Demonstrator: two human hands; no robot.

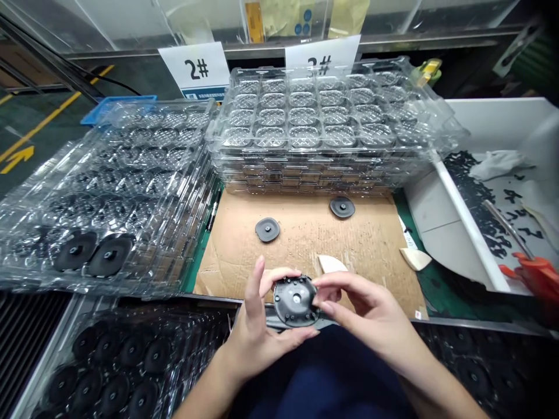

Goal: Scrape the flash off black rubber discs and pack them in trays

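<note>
My left hand (262,326) holds a round black plastic part (297,301) by its rim, over the near edge of the cardboard. The part has a pale centre and small pegs along its edge. At its right side are the pinched thumb and fingers of my right hand (358,302); whether they hold a small piece cannot be made out. Beyond my hands, one dark disc (267,230) lies on the cardboard (231,250), and another disc (342,207) lies farther right.
Clear plastic trays are stacked behind (305,134) and at left (131,174). A white bin (463,221) at right holds small black pieces, with an orange-handled tool (535,270) beside them. Wedge-shaped pale pieces (416,259) (332,263) rest nearby. Filled trays (117,361) sit lower left.
</note>
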